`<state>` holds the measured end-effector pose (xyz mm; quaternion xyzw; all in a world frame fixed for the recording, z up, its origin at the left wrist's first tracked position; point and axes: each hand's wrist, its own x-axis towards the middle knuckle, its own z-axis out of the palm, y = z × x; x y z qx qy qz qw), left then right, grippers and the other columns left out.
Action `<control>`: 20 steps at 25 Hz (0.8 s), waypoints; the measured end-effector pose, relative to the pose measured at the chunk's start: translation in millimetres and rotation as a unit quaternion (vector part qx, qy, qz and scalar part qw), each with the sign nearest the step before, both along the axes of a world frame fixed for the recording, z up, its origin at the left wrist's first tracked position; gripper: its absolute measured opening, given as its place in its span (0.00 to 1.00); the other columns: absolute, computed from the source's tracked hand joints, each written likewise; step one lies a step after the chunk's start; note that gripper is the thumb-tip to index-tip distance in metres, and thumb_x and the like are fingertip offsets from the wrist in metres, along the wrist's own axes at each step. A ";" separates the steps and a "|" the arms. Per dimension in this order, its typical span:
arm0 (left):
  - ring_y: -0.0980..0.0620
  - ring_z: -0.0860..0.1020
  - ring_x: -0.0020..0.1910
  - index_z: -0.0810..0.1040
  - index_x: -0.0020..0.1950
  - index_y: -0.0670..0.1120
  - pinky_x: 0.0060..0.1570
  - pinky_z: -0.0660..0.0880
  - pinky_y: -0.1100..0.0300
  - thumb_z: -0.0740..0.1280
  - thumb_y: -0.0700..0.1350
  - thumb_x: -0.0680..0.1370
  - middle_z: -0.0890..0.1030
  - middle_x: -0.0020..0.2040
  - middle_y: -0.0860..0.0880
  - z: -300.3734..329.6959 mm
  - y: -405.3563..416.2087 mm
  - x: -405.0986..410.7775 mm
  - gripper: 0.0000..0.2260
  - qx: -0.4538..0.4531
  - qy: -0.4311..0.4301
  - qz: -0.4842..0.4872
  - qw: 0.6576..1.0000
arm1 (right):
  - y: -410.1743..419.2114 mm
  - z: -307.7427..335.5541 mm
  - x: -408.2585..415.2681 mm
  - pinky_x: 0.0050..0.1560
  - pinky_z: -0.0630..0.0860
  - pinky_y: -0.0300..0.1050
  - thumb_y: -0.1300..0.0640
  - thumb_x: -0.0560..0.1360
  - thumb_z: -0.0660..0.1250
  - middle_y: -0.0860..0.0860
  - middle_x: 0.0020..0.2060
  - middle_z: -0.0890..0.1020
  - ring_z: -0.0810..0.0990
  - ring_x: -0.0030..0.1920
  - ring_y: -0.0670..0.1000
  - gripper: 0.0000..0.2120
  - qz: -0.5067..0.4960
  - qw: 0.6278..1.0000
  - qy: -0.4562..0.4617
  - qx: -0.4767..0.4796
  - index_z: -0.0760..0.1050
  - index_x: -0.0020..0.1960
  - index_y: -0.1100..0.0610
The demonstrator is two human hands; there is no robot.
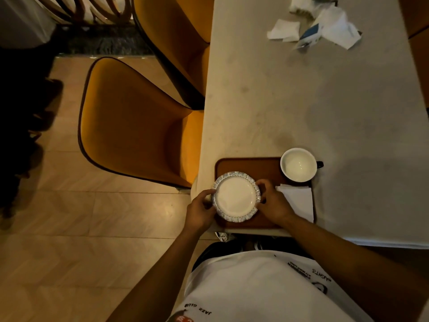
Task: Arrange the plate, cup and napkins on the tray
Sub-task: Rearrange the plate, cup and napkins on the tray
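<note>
A brown rectangular tray (248, 167) lies at the near left corner of the pale table. A white plate (235, 197) with a patterned scalloped rim sits over the tray's left half. My left hand (200, 211) grips its left edge and my right hand (272, 203) grips its right edge. A white cup (298, 165) with a dark handle stands upright and empty at the tray's far right corner. White folded napkins (299, 202) lie on the tray's right side, partly hidden by my right wrist.
Crumpled white napkins and a blue-and-white packet (325, 26) lie at the far end of the table (301, 101). Two mustard-yellow chairs (137, 126) stand along the table's left side over a tiled floor. The table's near edge runs just in front of my body.
</note>
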<state>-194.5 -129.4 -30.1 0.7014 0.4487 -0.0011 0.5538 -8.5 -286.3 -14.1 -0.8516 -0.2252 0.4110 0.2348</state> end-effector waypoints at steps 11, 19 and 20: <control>0.53 0.84 0.43 0.78 0.61 0.54 0.40 0.85 0.54 0.73 0.40 0.73 0.83 0.45 0.50 2.7 -14.7 -17.2 0.19 -0.044 0.001 0.015 0.999 | -17.9 1.1 -15.5 0.45 0.81 0.53 0.59 0.72 0.73 0.49 0.47 0.80 0.80 0.43 0.50 0.25 0.018 1.000 -0.001 0.009 0.64 0.63 0.48; 0.55 0.83 0.39 0.79 0.62 0.51 0.31 0.82 0.61 0.72 0.36 0.74 0.82 0.45 0.49 9.0 -22.6 -17.3 0.19 -0.071 -0.005 0.052 0.996 | -22.2 -1.0 -16.3 0.45 0.82 0.56 0.57 0.71 0.74 0.48 0.50 0.80 0.81 0.44 0.48 0.25 0.020 0.999 0.006 0.032 0.65 0.62 0.46; 0.56 0.83 0.37 0.78 0.62 0.51 0.30 0.81 0.64 0.72 0.36 0.75 0.82 0.45 0.49 10.3 -23.1 -17.4 0.18 -0.074 -0.007 0.053 0.996 | -22.6 -0.9 -15.7 0.45 0.82 0.56 0.57 0.71 0.74 0.47 0.50 0.80 0.81 0.44 0.49 0.25 0.021 0.999 0.008 0.033 0.65 0.62 0.46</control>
